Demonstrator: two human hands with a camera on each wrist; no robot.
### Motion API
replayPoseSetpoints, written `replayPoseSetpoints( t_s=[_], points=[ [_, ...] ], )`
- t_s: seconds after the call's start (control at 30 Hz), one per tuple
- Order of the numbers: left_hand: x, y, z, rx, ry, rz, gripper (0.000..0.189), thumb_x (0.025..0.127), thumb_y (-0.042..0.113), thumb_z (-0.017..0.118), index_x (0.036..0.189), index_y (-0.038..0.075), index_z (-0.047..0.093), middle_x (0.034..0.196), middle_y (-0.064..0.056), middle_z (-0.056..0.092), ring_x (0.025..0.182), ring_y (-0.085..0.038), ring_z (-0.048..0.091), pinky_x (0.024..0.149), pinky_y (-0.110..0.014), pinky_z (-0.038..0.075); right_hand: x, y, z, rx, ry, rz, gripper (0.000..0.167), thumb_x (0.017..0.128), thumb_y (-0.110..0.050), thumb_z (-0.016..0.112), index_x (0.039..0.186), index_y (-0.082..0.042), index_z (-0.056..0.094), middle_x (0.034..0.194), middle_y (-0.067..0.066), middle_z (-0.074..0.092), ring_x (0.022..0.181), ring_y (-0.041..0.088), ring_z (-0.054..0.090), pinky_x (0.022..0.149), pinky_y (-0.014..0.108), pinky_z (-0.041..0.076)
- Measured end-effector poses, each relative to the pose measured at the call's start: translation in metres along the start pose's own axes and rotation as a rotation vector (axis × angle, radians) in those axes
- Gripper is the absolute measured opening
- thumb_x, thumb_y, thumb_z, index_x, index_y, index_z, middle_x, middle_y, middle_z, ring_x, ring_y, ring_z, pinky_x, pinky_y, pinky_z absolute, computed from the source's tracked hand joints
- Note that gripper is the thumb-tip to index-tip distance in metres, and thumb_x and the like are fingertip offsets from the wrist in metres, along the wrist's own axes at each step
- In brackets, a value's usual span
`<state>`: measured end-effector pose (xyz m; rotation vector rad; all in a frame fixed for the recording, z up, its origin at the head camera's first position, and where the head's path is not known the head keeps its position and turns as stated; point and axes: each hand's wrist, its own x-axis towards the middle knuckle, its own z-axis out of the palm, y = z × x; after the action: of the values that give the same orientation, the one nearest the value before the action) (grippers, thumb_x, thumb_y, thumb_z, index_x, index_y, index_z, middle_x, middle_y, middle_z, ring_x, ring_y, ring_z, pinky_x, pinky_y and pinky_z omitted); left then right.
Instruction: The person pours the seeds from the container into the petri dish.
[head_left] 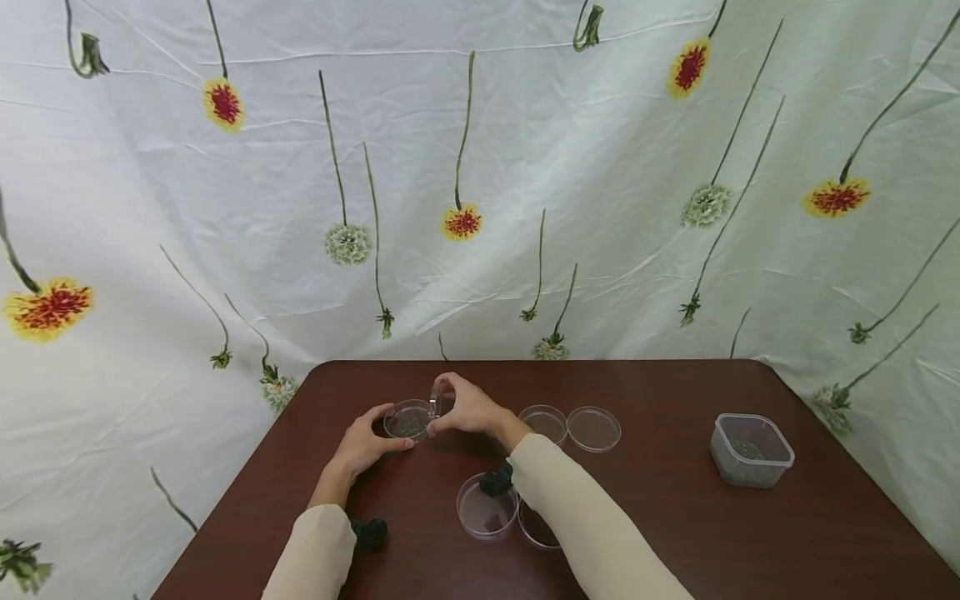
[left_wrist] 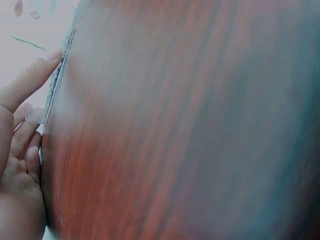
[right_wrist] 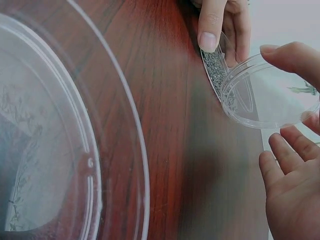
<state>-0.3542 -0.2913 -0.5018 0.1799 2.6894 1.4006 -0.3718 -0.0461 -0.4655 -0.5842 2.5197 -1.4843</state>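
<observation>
A clear petri dish [head_left: 408, 421] with a layer of grey granules lies toward the table's far left. My left hand [head_left: 363, 443] grips it by the rim from the left, thumb on the near side; the left wrist view shows the dish [left_wrist: 56, 75] almost edge-on. My right hand [head_left: 472, 408] pinches a clear round dish or lid [right_wrist: 240, 112] between thumb and fingers. This piece stands steeply tilted at the right rim of the granule dish [right_wrist: 215, 72]. No granules are visible in it. Whether the two rims touch, I cannot tell.
Two clear petri dish pieces [head_left: 594, 429] lie side by side behind my right forearm. Nearer, another pair [head_left: 486, 508] is partly covered by that forearm. A clear plastic tub [head_left: 752, 462] holding grey granules stands at the right. Flower-print fabric [head_left: 510, 167] hangs behind the brown table.
</observation>
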Motion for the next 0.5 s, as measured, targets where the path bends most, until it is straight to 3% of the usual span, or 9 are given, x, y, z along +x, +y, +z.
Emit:
replayPoseSetpoints(
  t_s=[0.5],
  points=[
    [0.0, 0.001, -0.001, -0.008, -0.019, 0.006, 0.094, 0.082, 0.033, 0.091, 0.156, 0.002, 0.041, 0.155, -0.024, 0.043, 0.142, -0.045, 0.036, 0.114, -0.065, 0.029, 0.003, -0.011, 0.005, -0.056, 0.007, 0.007, 0.085, 0.08, -0.02, 0.09, 0.151, -0.007, 0.045, 0.146, 0.012, 0.052, 0.136, 0.029, 0.049, 0.109, 0.046, 0.043]
  ],
)
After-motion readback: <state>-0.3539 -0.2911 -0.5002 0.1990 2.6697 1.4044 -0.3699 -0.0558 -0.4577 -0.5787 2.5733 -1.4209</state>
